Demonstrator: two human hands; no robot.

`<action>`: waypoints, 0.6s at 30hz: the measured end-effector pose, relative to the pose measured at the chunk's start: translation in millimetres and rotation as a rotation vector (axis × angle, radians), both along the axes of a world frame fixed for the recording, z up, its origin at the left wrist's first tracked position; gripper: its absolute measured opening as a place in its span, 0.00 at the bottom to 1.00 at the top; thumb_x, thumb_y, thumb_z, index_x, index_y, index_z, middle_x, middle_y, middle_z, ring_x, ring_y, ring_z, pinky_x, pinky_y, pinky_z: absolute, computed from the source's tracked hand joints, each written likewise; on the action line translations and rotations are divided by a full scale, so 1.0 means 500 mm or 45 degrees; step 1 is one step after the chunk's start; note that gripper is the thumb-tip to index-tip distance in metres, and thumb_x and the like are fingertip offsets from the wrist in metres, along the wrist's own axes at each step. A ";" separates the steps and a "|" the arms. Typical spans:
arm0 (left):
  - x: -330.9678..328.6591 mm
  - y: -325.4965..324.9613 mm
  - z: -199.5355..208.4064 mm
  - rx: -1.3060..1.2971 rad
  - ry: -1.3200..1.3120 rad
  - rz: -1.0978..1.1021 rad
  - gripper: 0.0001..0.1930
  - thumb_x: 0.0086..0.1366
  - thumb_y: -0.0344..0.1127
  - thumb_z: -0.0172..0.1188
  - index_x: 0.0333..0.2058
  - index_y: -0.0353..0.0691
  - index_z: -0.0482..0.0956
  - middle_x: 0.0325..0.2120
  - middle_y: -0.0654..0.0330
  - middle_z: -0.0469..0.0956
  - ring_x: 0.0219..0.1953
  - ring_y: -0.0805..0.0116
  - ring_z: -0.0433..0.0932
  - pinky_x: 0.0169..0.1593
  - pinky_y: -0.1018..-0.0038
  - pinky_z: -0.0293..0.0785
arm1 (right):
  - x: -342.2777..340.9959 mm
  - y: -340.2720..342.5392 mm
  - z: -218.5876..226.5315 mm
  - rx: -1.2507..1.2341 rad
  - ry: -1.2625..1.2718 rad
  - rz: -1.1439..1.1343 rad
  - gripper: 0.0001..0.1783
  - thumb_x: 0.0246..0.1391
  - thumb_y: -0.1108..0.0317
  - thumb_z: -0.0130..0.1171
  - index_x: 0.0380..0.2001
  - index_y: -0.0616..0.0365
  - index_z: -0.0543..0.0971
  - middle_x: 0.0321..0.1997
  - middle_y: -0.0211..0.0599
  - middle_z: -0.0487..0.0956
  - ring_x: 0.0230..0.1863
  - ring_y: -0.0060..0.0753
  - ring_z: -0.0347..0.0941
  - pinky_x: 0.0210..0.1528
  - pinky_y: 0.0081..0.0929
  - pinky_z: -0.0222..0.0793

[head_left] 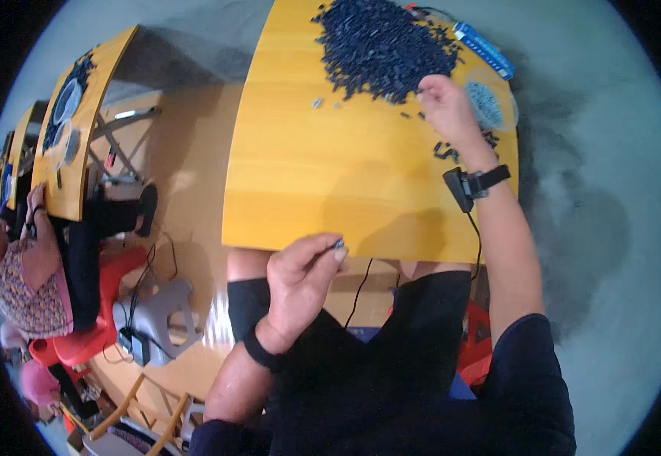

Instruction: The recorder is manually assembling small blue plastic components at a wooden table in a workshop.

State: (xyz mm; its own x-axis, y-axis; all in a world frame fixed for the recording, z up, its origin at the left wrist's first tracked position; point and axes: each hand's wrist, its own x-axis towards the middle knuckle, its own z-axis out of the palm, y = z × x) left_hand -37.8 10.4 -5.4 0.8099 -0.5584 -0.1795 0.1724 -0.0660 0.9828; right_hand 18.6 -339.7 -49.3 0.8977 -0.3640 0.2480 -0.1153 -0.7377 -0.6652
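Observation:
My left hand (pixel 298 277) is above my lap at the near edge of the yellow table (pixel 292 182). Its thumb and forefinger pinch a small dark-grey piece (pixel 338 244), too tiny to identify. Farther off, my right hand (pixel 448 110) is at the lower right edge of a heap of small black parts (pixel 384 49). Its fingers are curled together, and whatever may be between them is hidden. Close beside that hand stands a clear round tub of small silvery parts (pixel 484 104). Several loose black pieces (pixel 446 150) lie near my right wrist.
A blue-and-white long box (pixel 484 50) lies at the table's far right corner. Two small light pieces rest left of the heap. From a black device (pixel 460 188) on my right wrist, a cable hangs down. Another person (pixel 34 281) sits at a separate table (pixel 80 152) on the left.

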 end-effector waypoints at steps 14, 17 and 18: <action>-0.032 0.006 0.085 -0.234 -0.009 0.101 0.07 0.61 0.22 0.60 0.39 0.29 0.79 0.28 0.55 0.82 0.27 0.72 0.81 0.32 0.79 0.79 | -0.231 0.314 0.178 1.441 0.093 0.268 0.08 0.59 0.76 0.51 0.42 0.65 0.74 0.31 0.36 0.78 0.22 0.24 0.75 0.22 0.21 0.74; -0.045 0.015 0.093 -0.221 -0.053 0.091 0.07 0.60 0.22 0.61 0.38 0.29 0.80 0.26 0.56 0.81 0.25 0.72 0.81 0.31 0.79 0.78 | -0.262 0.349 0.206 1.551 0.034 0.299 0.09 0.61 0.76 0.50 0.43 0.67 0.74 0.33 0.40 0.78 0.23 0.27 0.76 0.24 0.23 0.76; -0.050 0.018 0.095 -0.252 -0.052 0.090 0.07 0.60 0.22 0.61 0.37 0.29 0.80 0.25 0.56 0.81 0.25 0.72 0.80 0.30 0.79 0.78 | -0.269 0.358 0.214 1.545 0.029 0.297 0.09 0.61 0.76 0.50 0.43 0.67 0.74 0.33 0.40 0.78 0.23 0.27 0.76 0.24 0.23 0.76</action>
State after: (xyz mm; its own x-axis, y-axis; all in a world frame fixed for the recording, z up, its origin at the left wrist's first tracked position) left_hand -62.7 19.3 42.3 0.8528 -0.5208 -0.0383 0.1294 0.1396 0.9817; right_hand -116.0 -160.8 57.8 0.9717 -0.1779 -0.1551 -0.0847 0.3506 -0.9327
